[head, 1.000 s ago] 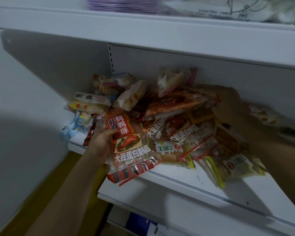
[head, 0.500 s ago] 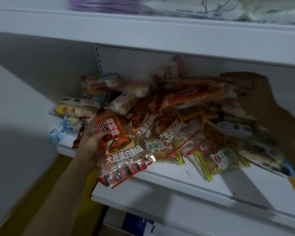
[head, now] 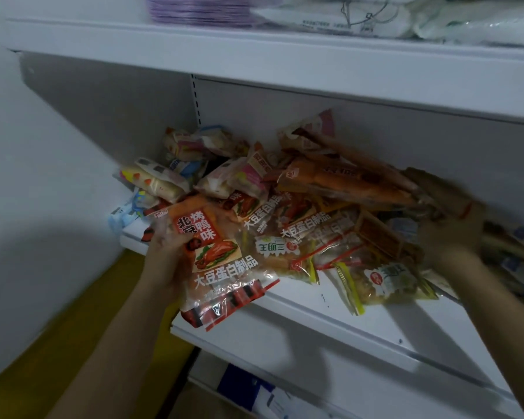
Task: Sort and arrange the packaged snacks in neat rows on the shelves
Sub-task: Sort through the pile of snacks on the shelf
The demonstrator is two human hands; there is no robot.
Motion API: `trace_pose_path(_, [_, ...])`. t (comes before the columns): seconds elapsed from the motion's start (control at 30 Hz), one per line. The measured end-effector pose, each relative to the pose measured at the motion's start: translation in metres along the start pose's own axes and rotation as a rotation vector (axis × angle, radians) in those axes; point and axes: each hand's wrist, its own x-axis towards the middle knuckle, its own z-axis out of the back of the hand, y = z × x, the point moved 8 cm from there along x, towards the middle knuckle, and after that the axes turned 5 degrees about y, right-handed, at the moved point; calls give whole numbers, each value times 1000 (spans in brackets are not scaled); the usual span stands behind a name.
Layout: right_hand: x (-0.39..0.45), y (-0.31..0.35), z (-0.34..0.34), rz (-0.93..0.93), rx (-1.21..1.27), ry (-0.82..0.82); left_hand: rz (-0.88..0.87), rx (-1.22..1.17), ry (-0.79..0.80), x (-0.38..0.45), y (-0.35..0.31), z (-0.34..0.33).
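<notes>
Left hand (head: 164, 261): curled round the left side of the orange duck packet (head: 221, 261), which is gripped at the shelf's front edge.
Right hand (head: 448, 225): blurred; how far it is opened cannot be told. It is seen at the right end of the snack pile (head: 300, 207).
Shelf (head: 330, 325): white; the pile is spread across its left part.

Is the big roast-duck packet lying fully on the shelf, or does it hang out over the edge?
It hangs over: the roast-duck packet juts past the shelf front edge, its lower end in the air, with the left hand holding it.
</notes>
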Motion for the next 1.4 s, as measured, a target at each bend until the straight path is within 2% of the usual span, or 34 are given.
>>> trace_pose_path(0.03, [-6,0,-4,21,21,-31,-2,-17,-21,-8,2,0])
trace_pose_path(0.07, [-14,5,-13,31,169,13,-6,-29,-48,-14,4,1])
trace_pose_path(0.1, [-19,9,-19,65,208,61,-4,-40,-73,-22,5,0])
trace_pose_path(0.13, [-24,9,-18,138,334,14,-6,-59,-112,-29,8,-1])
trace_pose_path(0.17, [-32,8,-25,74,381,31,-9,-81,-147,-35,10,-1])
trace_pose_path(0.23, [-49,38,-23,241,198,-47,-34,-98,-188,-46,15,-1])
trace_pose_path(0.3, [-63,59,-31,398,200,-13,-81,-104,-210,-58,17,-3])
trace_pose_path(0.5, [-94,80,-23,617,231,-47,-215,-144,-297,-96,3,-42])
trace_pose_path(0.6, [-115,88,-19,757,193,-57,-242,-156,-250,-114,0,-94])
trace_pose_path(0.67, [-129,88,-23,811,118,-40,-195,-178,-142,-125,4,-139])
trace_pose_path(0.77, [-147,78,-14,880,53,-19,-176,-321,-54,-132,19,-176])
trace_pose_path(0.87, [-146,63,10,886,-8,-15,-164,-442,-21,-138,34,-198])
trace_pose_path(0.97, [-138,40,28,841,-81,0,-182,-367,65,-147,48,-228])
trace_pose_path(1.1, [-140,16,46,914,-184,84,-174,-199,113,-150,62,-267])
trace_pose_path(1.23, [-143,6,65,1007,-257,165,-99,-276,47,-144,82,-283])
trace_pose_path(1.33, [-139,-13,78,972,-300,389,-44,-246,18,-139,96,-296])
trace_pose_path(1.4, [-132,-33,91,845,-233,661,-58,-186,27,-132,98,-306])
